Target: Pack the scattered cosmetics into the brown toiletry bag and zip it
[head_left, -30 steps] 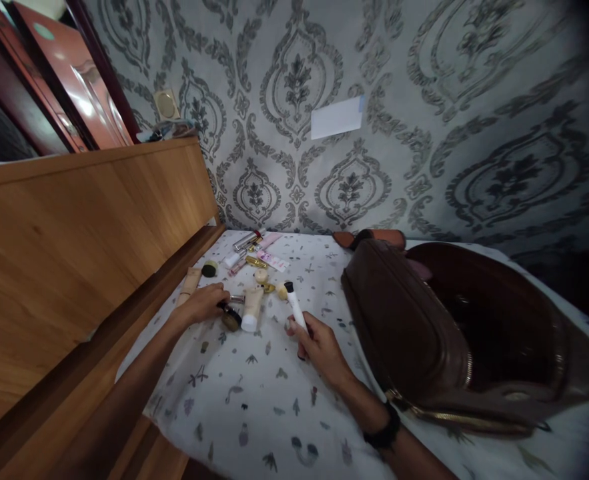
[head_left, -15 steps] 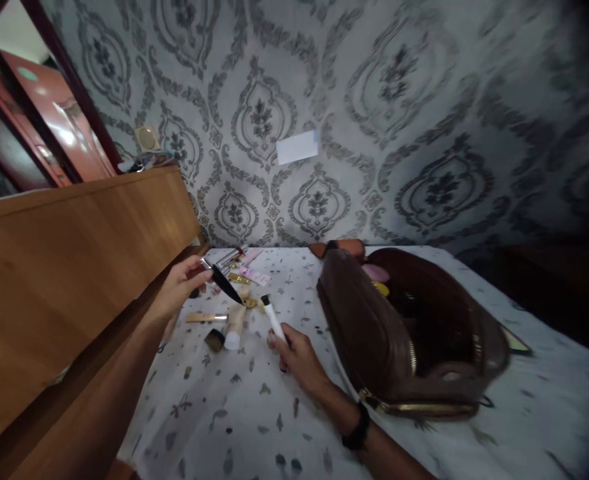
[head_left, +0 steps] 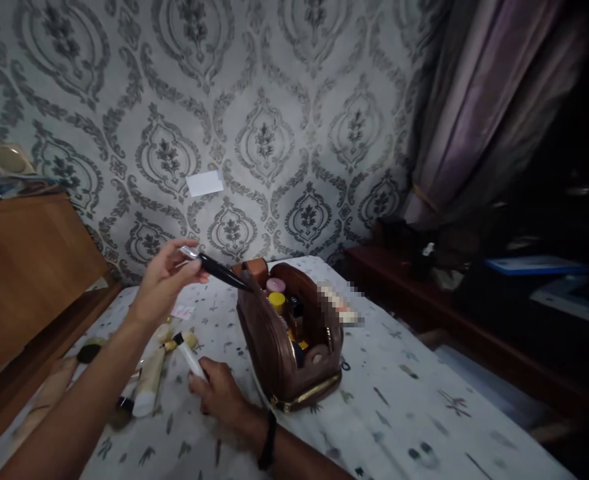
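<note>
My left hand is closed in a pinch on the silver end of a slim black tapered stick. Its dark tip points right and overlaps the near rim of an open brown cosmetic bag; I cannot tell whether they touch. Lower down, my right hand is wrapped round a slim white tube with a black cap, left of the bag. Inside the bag are a pink-lidded jar, a yellow-lidded jar and a dark-capped bottle.
A beige squeeze tube with a white cap lies among small cosmetics on the patterned bedsheet. Left is a wooden panel; a wallpapered wall rises behind. A purple curtain hangs at right, above dark furniture.
The view has swung right, bringing the curtain into sight. My left hand has carried the black stick from above the loose cosmetics to the bag's rim. My right hand keeps the white tube.
</note>
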`<state>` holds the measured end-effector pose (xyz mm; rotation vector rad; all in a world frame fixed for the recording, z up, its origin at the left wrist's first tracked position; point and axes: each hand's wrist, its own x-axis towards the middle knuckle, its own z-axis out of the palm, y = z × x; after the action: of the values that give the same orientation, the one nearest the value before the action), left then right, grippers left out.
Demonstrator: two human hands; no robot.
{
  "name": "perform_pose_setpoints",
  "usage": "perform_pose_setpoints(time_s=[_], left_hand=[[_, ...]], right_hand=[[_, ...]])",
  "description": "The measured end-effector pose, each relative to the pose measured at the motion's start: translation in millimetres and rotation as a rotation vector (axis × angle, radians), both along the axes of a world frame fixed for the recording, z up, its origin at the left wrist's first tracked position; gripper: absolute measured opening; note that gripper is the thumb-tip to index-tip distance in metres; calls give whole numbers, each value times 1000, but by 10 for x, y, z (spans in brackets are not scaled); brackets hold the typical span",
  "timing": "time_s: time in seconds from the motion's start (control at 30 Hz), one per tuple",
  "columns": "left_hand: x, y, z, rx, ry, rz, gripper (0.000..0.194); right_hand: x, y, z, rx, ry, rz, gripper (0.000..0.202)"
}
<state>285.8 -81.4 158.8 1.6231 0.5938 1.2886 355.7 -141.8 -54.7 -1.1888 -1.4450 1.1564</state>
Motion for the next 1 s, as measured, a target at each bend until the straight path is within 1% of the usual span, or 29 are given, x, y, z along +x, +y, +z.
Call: perform_pose_setpoints(time_s=[0.1, 0.2, 0.33, 0.47, 0.6, 0.7, 0.87, 1.0], left_hand=[[366, 11, -11, 66, 82, -116, 40], [668, 61, -68, 108, 193, -207, 32], [978, 184, -185, 116, 310, -236, 22], [1199, 326, -299, 121, 370, -253, 18], [1349, 437, -391, 120, 431, -261, 18], [1419, 483, -442, 94, 433, -280, 20], [1453, 510, -488, 62, 398, -304, 20], [1436, 531, -508, 35, 373, -318, 20]], right_hand=[[8, -10, 25, -26, 13, 5, 13], [16, -17, 44, -22, 37, 19, 11], [18, -12, 52, -34, 53, 6, 14], [16, -2, 52, -36, 56, 10, 18], [25, -7, 51, -37, 79, 11, 18], [33, -12, 52, -48, 87, 19, 17], [20, 6, 37, -67, 81, 18, 12], [15, 13, 40, -71, 70, 2, 13]])
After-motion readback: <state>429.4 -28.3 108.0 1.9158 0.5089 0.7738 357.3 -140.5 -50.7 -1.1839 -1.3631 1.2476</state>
